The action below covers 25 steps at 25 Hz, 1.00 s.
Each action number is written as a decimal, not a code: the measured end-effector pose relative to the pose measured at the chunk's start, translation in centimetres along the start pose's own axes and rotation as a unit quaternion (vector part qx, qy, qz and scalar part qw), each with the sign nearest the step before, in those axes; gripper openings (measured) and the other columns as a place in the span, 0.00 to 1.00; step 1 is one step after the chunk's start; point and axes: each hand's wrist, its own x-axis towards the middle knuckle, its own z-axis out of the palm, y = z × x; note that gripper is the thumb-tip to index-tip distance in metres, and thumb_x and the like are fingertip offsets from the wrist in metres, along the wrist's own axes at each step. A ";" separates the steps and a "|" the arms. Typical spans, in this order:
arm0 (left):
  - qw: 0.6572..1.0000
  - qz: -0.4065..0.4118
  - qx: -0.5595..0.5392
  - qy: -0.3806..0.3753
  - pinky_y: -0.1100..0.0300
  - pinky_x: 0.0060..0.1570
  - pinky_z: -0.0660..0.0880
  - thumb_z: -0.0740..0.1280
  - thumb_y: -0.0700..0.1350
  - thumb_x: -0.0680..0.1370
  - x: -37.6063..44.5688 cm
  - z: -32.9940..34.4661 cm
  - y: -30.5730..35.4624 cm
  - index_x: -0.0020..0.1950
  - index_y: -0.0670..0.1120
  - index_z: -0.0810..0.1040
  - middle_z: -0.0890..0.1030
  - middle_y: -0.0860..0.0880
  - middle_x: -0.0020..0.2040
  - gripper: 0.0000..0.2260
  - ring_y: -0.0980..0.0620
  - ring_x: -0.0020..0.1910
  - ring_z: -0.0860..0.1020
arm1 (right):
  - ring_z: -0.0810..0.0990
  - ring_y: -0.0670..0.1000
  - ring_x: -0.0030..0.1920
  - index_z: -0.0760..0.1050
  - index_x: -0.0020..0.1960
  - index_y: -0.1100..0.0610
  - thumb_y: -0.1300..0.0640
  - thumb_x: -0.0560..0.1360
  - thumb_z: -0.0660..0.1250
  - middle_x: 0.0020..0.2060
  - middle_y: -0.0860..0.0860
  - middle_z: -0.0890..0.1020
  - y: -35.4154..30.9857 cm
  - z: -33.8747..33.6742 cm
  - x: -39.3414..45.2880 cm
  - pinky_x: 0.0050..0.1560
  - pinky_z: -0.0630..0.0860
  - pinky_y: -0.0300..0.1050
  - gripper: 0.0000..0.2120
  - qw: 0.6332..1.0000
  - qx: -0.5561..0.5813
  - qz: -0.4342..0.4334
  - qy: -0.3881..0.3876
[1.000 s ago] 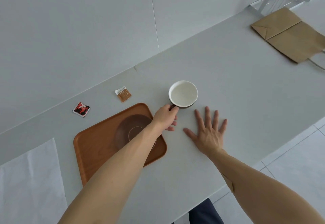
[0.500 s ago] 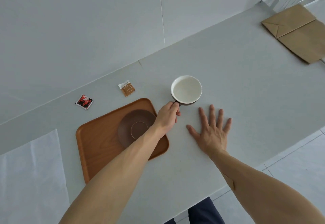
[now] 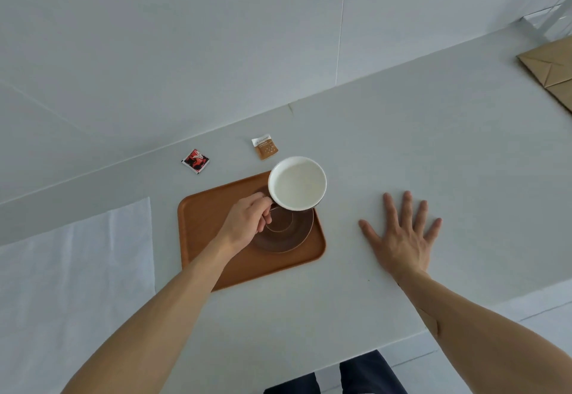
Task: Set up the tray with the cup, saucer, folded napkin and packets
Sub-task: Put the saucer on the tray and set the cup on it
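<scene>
Grey desk (image 3: 402,133): left hand (image 3: 244,223) grips cup (image 3: 297,183) handle above saucer (image 3: 288,232) on tray (image 3: 204,223); right hand (image 3: 402,235) flat, fingers spread.

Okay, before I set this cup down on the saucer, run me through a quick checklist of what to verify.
1. Left hand grips the cup by its handle: ok.
2. Saucer on the tray: ok.
3. Saucer's centre ring bare: ok.
4. Cup centred over that ring: not ok, it sits toward the far rim.
5. Cup's height above the saucer: cannot tell.
6. Right hand flat on the counter, off the tray: ok.
</scene>
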 end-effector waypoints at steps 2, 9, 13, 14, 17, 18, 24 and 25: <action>1.000 -0.010 0.012 0.003 0.59 0.32 0.65 0.59 0.46 0.77 -0.7 -1.5 -1.1 0.28 0.51 0.68 0.76 0.46 0.31 0.16 0.55 0.28 0.69 | 0.35 0.57 0.78 0.39 0.77 0.41 0.22 0.70 0.36 0.80 0.48 0.41 0.0 -0.2 0.0 0.74 0.34 0.66 0.41 1.000 -0.004 -0.002 -0.008; 0.998 -0.066 -0.022 0.012 0.58 0.33 0.64 0.59 0.46 0.74 -1.5 -2.4 -3.9 0.27 0.50 0.68 0.76 0.46 0.30 0.15 0.53 0.28 0.68 | 0.36 0.57 0.78 0.40 0.77 0.41 0.23 0.70 0.37 0.80 0.48 0.42 0.0 -0.3 -0.2 0.74 0.35 0.66 0.41 1.000 0.001 -0.006 -0.014; 0.997 -0.070 -0.025 0.013 0.58 0.33 0.65 0.59 0.46 0.74 -1.4 -2.2 -4.4 0.26 0.51 0.67 0.75 0.47 0.30 0.15 0.54 0.27 0.68 | 0.35 0.57 0.78 0.40 0.77 0.41 0.23 0.70 0.38 0.80 0.48 0.42 -0.1 -0.3 -0.2 0.74 0.35 0.66 0.40 1.000 0.004 -0.009 -0.014; 0.997 -0.070 -0.024 0.012 0.58 0.33 0.64 0.59 0.46 0.74 -1.4 -2.2 -4.6 0.26 0.51 0.67 0.75 0.47 0.30 0.15 0.54 0.27 0.68 | 0.35 0.57 0.78 0.39 0.77 0.41 0.23 0.70 0.38 0.80 0.48 0.41 -0.1 -0.4 -0.2 0.74 0.35 0.66 0.40 1.000 0.004 -0.009 -0.013; 0.998 -0.067 -0.012 0.008 0.58 0.33 0.64 0.59 0.47 0.74 -1.3 -2.3 -4.9 0.27 0.50 0.67 0.75 0.46 0.31 0.14 0.53 0.28 0.68 | 0.35 0.57 0.78 0.40 0.77 0.41 0.23 0.71 0.38 0.80 0.48 0.42 -0.1 -0.4 -0.3 0.74 0.35 0.66 0.40 1.000 0.003 -0.009 -0.014; 0.998 -0.064 -0.007 0.007 0.59 0.32 0.63 0.59 0.47 0.74 -1.3 -2.3 -5.0 0.27 0.50 0.66 0.75 0.47 0.30 0.14 0.53 0.28 0.67 | 0.36 0.57 0.78 0.40 0.77 0.41 0.23 0.71 0.38 0.80 0.48 0.42 -0.1 -0.3 -0.3 0.74 0.35 0.66 0.40 1.000 0.003 -0.009 -0.013; 0.996 -0.039 0.086 0.009 0.58 0.30 0.64 0.57 0.49 0.75 -0.9 -2.7 -5.4 0.32 0.50 0.68 0.73 0.48 0.32 0.12 0.52 0.31 0.67 | 0.36 0.57 0.78 0.40 0.77 0.40 0.23 0.71 0.38 0.80 0.48 0.43 0.0 -0.2 -0.3 0.74 0.35 0.66 0.40 1.000 0.005 -0.007 -0.007; 0.992 -0.038 0.116 0.012 0.55 0.32 0.64 0.56 0.50 0.76 -0.9 -2.8 -5.6 0.34 0.49 0.68 0.73 0.48 0.33 0.11 0.52 0.32 0.67 | 0.36 0.57 0.78 0.40 0.77 0.40 0.23 0.71 0.38 0.80 0.48 0.43 0.0 -0.2 -0.3 0.74 0.35 0.66 0.40 1.000 0.006 -0.007 -0.008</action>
